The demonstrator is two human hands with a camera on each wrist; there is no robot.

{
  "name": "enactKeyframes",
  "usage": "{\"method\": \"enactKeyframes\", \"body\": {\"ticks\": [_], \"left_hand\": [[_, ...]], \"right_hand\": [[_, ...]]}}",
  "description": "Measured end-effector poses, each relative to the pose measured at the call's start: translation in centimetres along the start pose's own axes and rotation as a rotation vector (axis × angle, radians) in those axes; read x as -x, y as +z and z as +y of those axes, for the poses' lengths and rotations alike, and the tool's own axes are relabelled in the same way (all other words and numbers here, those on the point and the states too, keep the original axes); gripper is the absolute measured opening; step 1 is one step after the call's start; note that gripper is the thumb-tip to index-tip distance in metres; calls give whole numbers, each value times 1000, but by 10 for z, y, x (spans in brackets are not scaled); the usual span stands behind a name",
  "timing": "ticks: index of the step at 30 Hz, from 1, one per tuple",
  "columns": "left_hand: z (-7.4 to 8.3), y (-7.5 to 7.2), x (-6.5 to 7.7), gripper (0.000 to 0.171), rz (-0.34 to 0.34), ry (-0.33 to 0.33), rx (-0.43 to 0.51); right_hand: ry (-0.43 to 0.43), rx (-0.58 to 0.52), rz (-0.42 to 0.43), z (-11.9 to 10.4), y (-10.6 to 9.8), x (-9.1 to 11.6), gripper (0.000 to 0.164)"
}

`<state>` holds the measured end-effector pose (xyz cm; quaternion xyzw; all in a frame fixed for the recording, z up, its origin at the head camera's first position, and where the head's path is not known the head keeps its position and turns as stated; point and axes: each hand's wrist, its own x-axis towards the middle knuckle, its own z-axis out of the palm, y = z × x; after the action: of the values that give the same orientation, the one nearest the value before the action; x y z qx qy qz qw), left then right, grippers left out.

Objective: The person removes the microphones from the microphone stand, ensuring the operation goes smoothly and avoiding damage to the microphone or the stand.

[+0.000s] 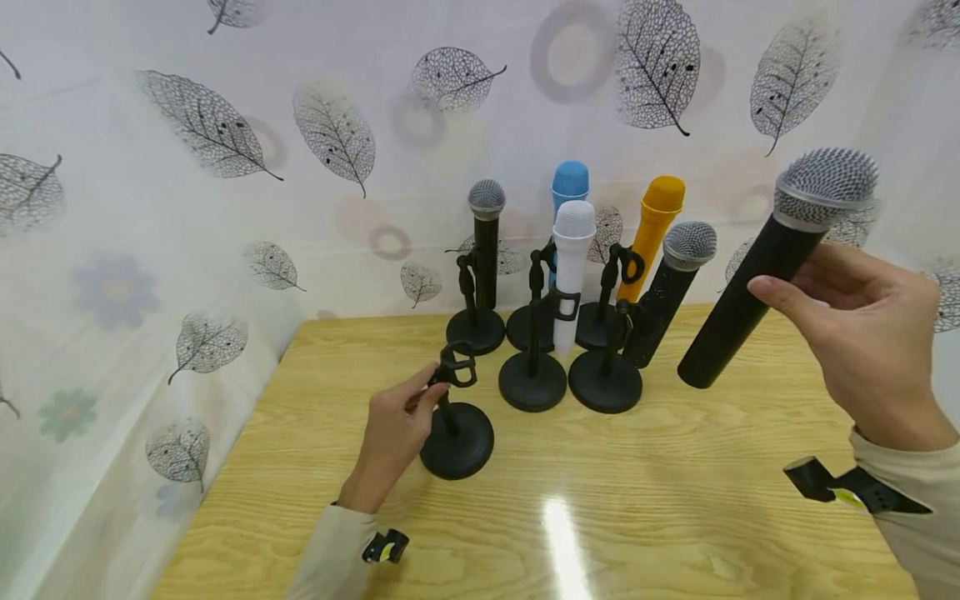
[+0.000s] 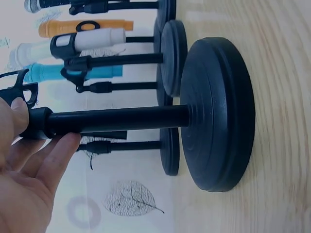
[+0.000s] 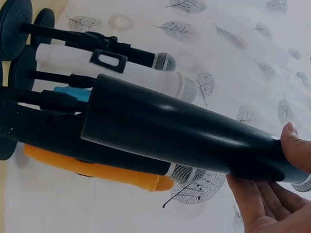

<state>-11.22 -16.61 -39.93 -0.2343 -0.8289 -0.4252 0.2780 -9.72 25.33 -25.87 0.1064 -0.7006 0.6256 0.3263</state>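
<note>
left fingers (image 2: 58, 158) clamped on a stand (image 2: 121, 119), its vacant clip (image 1: 452, 367) just beyond them, base (image 1: 459, 446) on the worktop (image 1: 637, 500); right fingers (image 3: 247, 199) gripping a black microphone (image 1: 774, 250) aloft. apparently a mounting step; next, microphone and clip need aligning.

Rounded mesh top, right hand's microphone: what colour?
Silver rounded mesh top, best seen in the head view.

The table (image 1: 720, 492) has a pale yellowish wood surface with visible grain, and a bright streak of reflected light (image 1: 566, 550) lies toward its front. Five black stands (image 1: 533, 367) cluster at the far side on round bases, three behind two. A sixth stand (image 1: 450, 422) rests upright nearer the person, to their left.
</note>
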Motion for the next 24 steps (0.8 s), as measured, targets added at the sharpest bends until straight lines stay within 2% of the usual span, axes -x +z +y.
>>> {"method": "enactKeyframes", "body": {"ticks": [3,7,11,15,18,21,24], "left_hand": [[-3,-5,0,32,7,-30,-9],[-7,-10,-1,33,6,-84,-23],[-12,-15,-3,33,15,-100,-27],[-18,-19,-6,33,23,-108,-29],[-22,-22,-8,34,27,-129,-31],[-26,-25,-10,34,32,-136,-42],[-28,-28,-14,33,33,-131,-58]], "right_hand": [[26,-124,10,7,-4,0,46],[58,-174,27,16,-7,0,46],[94,-144,40,25,-11,0,46],[128,29,57,35,-16,0,44],[162,17,58,43,-20,-1,42],[182,-95,50,53,-23,-2,40],[196,-146,33,63,-27,-3,40]]}}
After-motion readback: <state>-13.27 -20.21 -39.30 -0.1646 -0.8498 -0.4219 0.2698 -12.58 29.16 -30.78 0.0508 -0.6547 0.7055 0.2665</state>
